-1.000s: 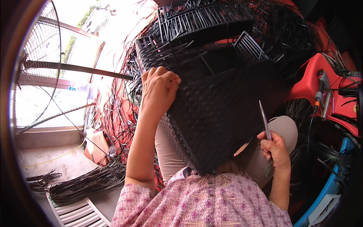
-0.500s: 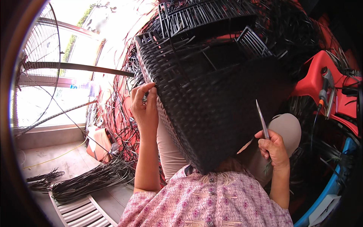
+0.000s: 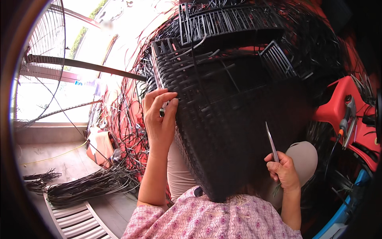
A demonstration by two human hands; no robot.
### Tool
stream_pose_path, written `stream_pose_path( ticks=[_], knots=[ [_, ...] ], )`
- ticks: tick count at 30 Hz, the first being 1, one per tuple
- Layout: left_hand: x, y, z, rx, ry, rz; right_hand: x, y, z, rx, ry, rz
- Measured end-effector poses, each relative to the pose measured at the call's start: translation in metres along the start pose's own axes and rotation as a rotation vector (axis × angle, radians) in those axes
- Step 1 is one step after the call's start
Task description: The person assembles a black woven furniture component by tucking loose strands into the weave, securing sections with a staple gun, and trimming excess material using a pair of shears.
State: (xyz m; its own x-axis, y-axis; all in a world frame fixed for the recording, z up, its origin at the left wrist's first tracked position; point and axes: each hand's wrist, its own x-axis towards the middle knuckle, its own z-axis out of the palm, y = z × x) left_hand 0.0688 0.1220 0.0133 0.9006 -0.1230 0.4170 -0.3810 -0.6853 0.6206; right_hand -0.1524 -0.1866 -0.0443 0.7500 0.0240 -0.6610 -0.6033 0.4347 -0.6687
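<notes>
We see a large black woven basket (image 3: 234, 131) filling the centre of the frame, tipped on its side across the person's lap, its open rim toward the upper centre with loose strand ends sticking out. Our left hand (image 3: 159, 119) presses against the basket's left wall at centre left, fingers curled over the weave (whether that grip pinches a single strand we cannot tell). Our right hand (image 3: 284, 171), at lower right, is closed in a grip around a thin metal blade (image 3: 271, 141) that points upward just beside the basket's right wall. Further out, a bundle of black strips (image 3: 87, 185) lies on the floor at lower left, near a slatted panel (image 3: 75, 217). A red plastic seat (image 3: 350, 115) stands at the right edge, and a wire fan guard (image 3: 39, 59) curves through the upper left.
</notes>
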Motion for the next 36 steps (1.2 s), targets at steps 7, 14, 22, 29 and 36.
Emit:
stream_pose_path(
  ticks=[7, 14, 22, 29, 36],
  knots=[
    [0.072, 0.007, 0.008, 0.180, -0.330, 0.182, 0.029, -0.025, 0.017, -0.049, -0.085, 0.027],
    [0.091, 0.014, 0.037, 0.450, -0.425, 0.345, 0.048, -0.032, 0.020, -0.037, -0.113, 0.099],
    [0.097, 0.005, 0.048, 0.183, -0.456, 0.195, 0.053, -0.035, 0.016, 0.011, -0.118, 0.150],
    [0.075, 0.010, 0.034, -0.198, -0.348, 0.234, 0.052, -0.037, 0.016, 0.047, -0.109, 0.148],
    [0.027, 0.008, 0.007, -0.443, -0.308, 0.271, 0.055, -0.036, 0.012, 0.086, -0.121, 0.179]
  ],
)
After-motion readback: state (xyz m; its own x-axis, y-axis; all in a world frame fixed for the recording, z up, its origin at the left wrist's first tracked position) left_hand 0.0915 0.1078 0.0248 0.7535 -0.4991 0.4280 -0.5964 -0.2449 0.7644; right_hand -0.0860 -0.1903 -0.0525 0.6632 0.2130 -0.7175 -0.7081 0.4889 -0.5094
